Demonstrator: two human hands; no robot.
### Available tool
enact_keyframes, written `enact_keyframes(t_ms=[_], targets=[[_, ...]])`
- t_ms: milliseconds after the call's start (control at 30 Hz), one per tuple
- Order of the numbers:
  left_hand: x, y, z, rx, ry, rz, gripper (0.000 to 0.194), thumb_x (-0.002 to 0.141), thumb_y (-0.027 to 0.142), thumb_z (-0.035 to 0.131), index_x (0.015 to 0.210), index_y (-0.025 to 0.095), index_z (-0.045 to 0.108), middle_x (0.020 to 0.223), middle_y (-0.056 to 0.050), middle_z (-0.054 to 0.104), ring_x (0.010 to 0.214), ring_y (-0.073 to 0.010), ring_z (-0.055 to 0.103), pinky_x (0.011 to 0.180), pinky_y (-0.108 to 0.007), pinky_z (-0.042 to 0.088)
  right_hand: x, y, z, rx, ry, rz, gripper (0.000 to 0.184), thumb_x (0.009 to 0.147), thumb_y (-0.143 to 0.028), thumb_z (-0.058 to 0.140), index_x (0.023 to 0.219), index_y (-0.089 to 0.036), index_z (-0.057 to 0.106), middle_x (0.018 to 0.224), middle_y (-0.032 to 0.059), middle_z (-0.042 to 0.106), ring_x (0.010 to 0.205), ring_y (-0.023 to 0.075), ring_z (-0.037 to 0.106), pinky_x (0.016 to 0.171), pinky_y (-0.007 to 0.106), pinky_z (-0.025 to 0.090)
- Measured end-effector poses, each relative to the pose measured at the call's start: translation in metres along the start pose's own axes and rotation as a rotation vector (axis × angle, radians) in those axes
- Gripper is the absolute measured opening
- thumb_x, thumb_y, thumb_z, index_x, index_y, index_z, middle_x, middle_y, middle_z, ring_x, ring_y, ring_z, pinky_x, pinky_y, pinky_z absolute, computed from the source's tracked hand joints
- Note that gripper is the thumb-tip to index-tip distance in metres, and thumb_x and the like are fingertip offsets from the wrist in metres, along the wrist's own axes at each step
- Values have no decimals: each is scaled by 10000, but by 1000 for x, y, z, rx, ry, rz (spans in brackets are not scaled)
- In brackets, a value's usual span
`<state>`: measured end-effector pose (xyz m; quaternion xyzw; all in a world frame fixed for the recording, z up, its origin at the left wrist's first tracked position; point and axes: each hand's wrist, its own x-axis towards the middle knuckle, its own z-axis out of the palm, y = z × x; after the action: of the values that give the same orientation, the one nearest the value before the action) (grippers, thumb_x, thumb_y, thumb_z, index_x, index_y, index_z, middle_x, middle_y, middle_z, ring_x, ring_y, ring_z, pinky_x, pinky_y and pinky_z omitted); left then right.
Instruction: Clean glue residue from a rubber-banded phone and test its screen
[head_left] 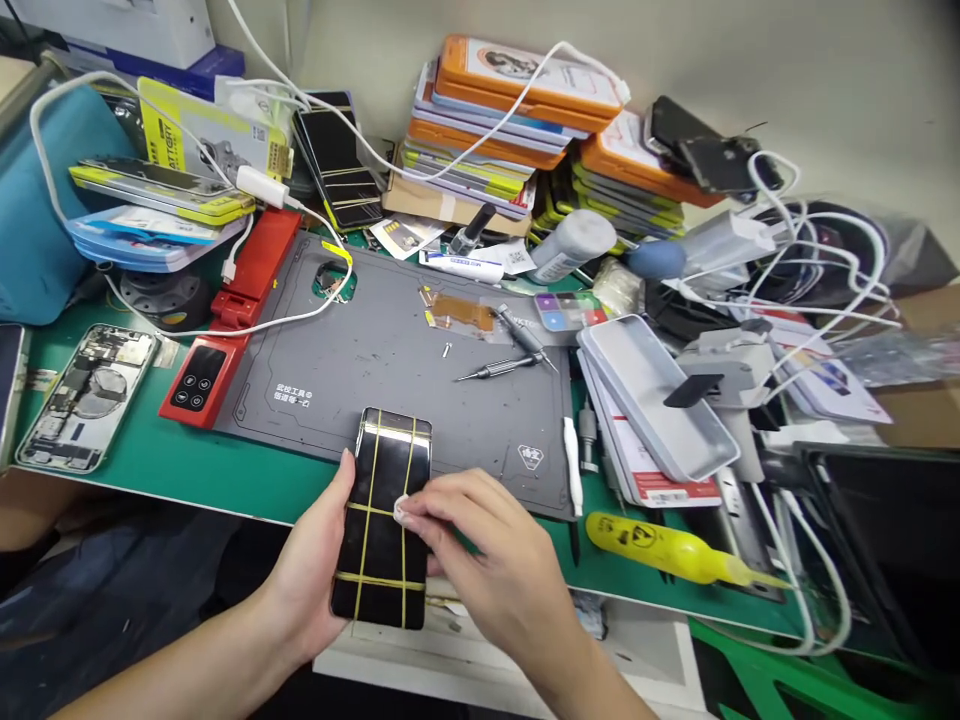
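Note:
A black smartphone (384,545), bound lengthwise and crosswise with several thin yellow rubber bands, is held up in front of the bench edge. Its left side and back rest in my left hand (311,560), with the thumb along the edge and the other fingers mostly hidden behind it. Over the phone's right side, my right hand (487,555) pinches a small white wad (401,508) between thumb and fingertips, against or just above the screen. The wad looks like cotton or tissue; I cannot tell which. Behind the phone lies a grey work mat (360,350).
Two screwdrivers (499,366) and a flex cable (461,312) lie on the mat. An opened phone (90,400) is at left, beside a red device (196,375). At right are a yellow squeeze bottle (652,548) and a clear tray (652,400). Stacked boxes (487,130) and white cables line the back.

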<state>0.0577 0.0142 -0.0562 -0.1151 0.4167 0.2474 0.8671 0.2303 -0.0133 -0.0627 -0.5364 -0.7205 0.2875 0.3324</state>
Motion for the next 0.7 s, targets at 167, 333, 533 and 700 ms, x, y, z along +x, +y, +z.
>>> enact_keyframes(t_ms=[167,333,533,700], targets=[[-2,5,4,130,67,-3,715,954,723,473,1394,181,626,1160,-162,775,891,-266,792,923,-401,626,50,16,3,-106,91,55,75,988,-183,716,922,-220,716,936,11,718,897,184,652,821,344,538],[-4,4,7,101,122,41,628,970,647,526,1372,178,640,1105,-131,787,928,-241,787,932,-355,628,38,1,5,-95,11,-52,73,1006,-183,697,947,-210,730,928,23,723,884,177,638,780,335,532],[-1,3,4,46,90,21,624,943,652,585,1318,161,671,1067,-130,780,1025,-253,771,1004,-376,624,32,-3,5,-57,-49,-88,59,979,-193,741,927,-221,744,899,7,731,851,176,628,762,330,510],[-5,9,6,114,90,25,590,973,640,514,1310,183,672,1047,-117,779,845,-249,777,914,-448,659,68,10,12,-144,84,45,108,983,-204,734,877,-225,731,915,-1,741,884,189,610,817,347,482]])
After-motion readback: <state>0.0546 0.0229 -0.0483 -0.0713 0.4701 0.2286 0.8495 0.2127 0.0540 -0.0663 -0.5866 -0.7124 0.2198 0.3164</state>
